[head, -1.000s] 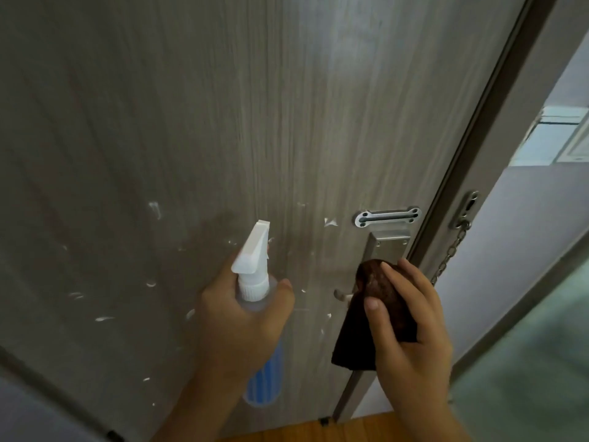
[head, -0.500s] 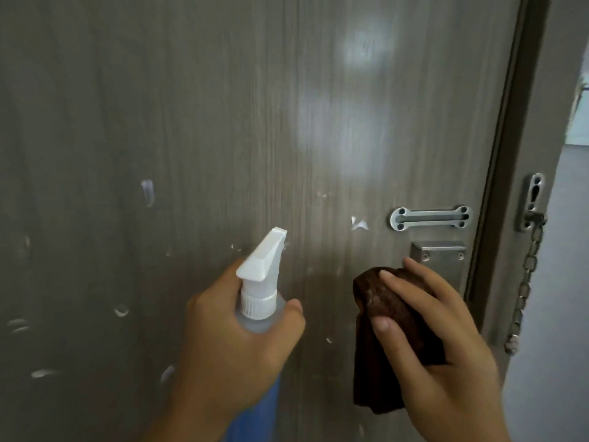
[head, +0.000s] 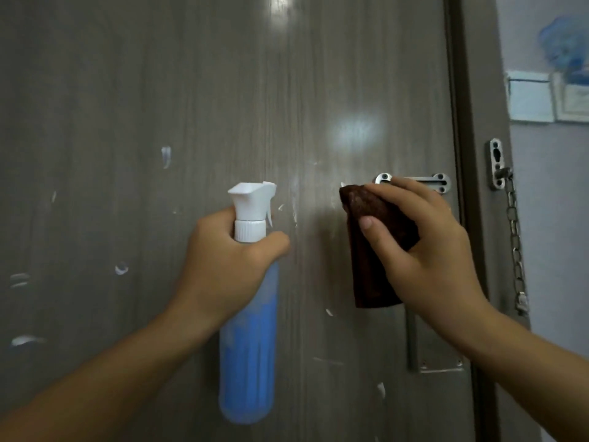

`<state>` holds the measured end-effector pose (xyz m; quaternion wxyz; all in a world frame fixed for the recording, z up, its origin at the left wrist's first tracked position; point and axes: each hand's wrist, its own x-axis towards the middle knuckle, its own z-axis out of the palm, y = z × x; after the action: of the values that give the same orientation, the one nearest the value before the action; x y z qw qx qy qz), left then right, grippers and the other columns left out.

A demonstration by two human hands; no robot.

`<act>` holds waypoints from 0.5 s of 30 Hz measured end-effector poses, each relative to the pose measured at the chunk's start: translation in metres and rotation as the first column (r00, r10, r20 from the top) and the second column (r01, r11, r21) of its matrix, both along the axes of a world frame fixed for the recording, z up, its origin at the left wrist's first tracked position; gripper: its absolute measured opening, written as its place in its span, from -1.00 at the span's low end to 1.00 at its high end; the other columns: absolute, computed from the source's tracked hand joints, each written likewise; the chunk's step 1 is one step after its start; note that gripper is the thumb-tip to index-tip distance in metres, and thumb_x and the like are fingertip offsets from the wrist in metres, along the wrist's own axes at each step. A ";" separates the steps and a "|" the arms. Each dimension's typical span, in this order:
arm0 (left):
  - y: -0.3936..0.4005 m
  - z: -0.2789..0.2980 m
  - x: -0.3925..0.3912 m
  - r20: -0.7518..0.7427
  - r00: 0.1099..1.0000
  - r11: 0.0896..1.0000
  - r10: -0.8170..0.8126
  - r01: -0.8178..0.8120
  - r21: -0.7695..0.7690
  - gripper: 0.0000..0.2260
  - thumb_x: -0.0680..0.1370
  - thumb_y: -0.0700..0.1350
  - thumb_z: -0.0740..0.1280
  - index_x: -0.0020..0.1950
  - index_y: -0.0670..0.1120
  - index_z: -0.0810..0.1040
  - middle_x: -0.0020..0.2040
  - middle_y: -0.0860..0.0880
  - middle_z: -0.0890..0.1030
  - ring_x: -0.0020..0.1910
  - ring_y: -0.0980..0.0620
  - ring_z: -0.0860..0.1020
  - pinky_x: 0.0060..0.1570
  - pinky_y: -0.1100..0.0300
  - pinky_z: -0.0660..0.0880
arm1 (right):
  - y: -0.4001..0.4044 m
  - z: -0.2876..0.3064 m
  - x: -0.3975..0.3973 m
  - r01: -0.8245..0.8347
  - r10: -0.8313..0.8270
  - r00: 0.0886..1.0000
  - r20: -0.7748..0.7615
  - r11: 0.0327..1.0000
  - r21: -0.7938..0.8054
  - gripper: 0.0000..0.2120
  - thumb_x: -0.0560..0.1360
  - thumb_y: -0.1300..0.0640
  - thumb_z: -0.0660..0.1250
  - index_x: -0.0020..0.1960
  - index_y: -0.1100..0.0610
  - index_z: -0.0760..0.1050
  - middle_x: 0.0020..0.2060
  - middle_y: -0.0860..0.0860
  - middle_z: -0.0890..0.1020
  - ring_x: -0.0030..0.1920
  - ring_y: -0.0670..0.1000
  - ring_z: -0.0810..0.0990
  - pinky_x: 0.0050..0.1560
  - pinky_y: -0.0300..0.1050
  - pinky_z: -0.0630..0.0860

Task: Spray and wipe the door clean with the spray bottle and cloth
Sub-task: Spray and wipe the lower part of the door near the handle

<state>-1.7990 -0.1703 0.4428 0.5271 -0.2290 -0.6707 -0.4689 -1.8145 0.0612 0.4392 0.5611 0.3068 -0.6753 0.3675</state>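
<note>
Left hand (head: 223,266) wraps its fingers round the bottle (head: 248,339), nozzle up. Right hand (head: 424,250) pinches the cloth (head: 369,250) against the door (head: 127,122).

grey wood-grain door (head: 191,90) bears white smears (head: 165,156), a metal slide plate (head: 441,183) and handle plate (head: 441,366).

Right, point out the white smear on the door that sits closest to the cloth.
It is the small white fleck touching the top left corner of the brown cloth in the right hand. The other smears lie farther left or lower on the door.
</note>
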 end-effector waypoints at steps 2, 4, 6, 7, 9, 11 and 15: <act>0.003 -0.005 0.001 0.000 1.000 1.000 -0.022 0.022 0.010 -0.66 0.27 -0.05 0.46 -0.16 -0.31 0.57 -0.38 -0.20 0.53 -0.40 0.08 0.46 -0.39 0.09 0.40 | 0.003 -0.004 -0.002 0.016 -0.016 1.000 -0.021 1.000 -0.004 -0.61 0.56 0.05 0.42 0.38 -0.11 0.54 0.40 -0.07 0.47 0.42 -0.14 0.41 0.39 -0.38 0.31; 0.005 -0.007 0.001 0.015 0.999 0.999 -0.034 0.034 0.027 -0.74 0.26 -0.04 0.47 -0.22 -0.21 0.60 -0.40 -0.17 0.54 -0.41 0.10 0.47 -0.40 0.11 0.40 | 0.008 -0.003 -0.005 0.054 -0.054 0.997 -0.050 0.999 -0.004 -0.61 0.57 0.06 0.43 0.38 -0.08 0.56 0.39 -0.06 0.48 0.38 -0.15 0.43 0.32 -0.47 0.28; 0.007 -0.006 0.002 0.034 0.998 0.999 -0.043 0.042 0.028 -0.84 0.24 -0.02 0.47 -0.40 -0.04 0.52 -0.50 0.06 0.45 -0.48 0.16 0.41 -0.47 0.23 0.34 | 0.016 0.001 -0.006 0.112 -0.112 0.991 -0.071 0.994 -0.004 -0.61 0.57 0.05 0.42 0.39 -0.05 0.56 0.40 -0.02 0.47 0.39 -0.11 0.41 0.29 -0.49 0.23; 0.009 -0.005 0.003 0.042 0.998 0.999 -0.050 0.050 0.020 -0.82 0.24 -0.02 0.46 -0.44 -0.01 0.49 -0.51 0.11 0.43 -0.50 0.17 0.39 -0.48 0.25 0.33 | 0.021 0.004 -0.006 0.140 -0.140 0.988 -0.072 0.990 -0.007 -0.60 0.57 0.05 0.42 0.40 -0.04 0.55 0.41 0.00 0.46 0.42 -0.07 0.40 0.30 -0.45 0.22; 0.011 -0.002 0.001 0.071 0.995 0.997 -0.071 0.070 0.014 -0.83 0.22 0.00 0.46 -0.38 -0.06 0.55 -0.47 0.11 0.46 -0.44 0.13 0.42 -0.42 0.18 0.36 | 0.031 0.010 -0.006 0.182 -0.183 0.981 -0.058 0.983 -0.024 -0.59 0.58 0.04 0.41 0.42 -0.02 0.52 0.44 0.03 0.44 0.43 -0.02 0.39 0.34 -0.30 0.25; 0.013 0.003 0.000 0.100 0.991 0.996 -0.090 0.090 0.008 -0.68 0.20 0.03 0.46 -0.24 -0.19 0.62 -0.38 0.01 0.51 -0.35 0.05 0.45 -0.29 0.06 0.39 | 0.039 0.017 -0.005 0.209 -0.212 0.976 -0.058 0.977 -0.044 -0.58 0.59 0.04 0.40 0.43 0.00 0.51 0.44 0.03 0.43 0.40 -0.04 0.39 0.32 -0.31 0.24; 0.018 0.021 -0.003 0.150 0.988 0.999 -0.044 0.042 0.012 -0.77 0.17 0.06 0.44 -0.42 -0.07 0.50 -0.45 0.04 0.46 -0.41 0.02 0.40 -0.32 0.06 0.35 | 0.046 0.036 -0.005 0.248 -0.254 0.963 -0.089 0.966 -0.068 -0.61 0.60 0.05 0.41 0.41 0.01 0.53 0.40 0.05 0.47 0.34 -0.09 0.38 0.10 -0.60 0.13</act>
<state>-1.8022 -0.1519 0.4634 0.4660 -0.2052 -0.7012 -0.4990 -1.8193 0.1068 0.4754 0.6435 0.2203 -0.6702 0.2968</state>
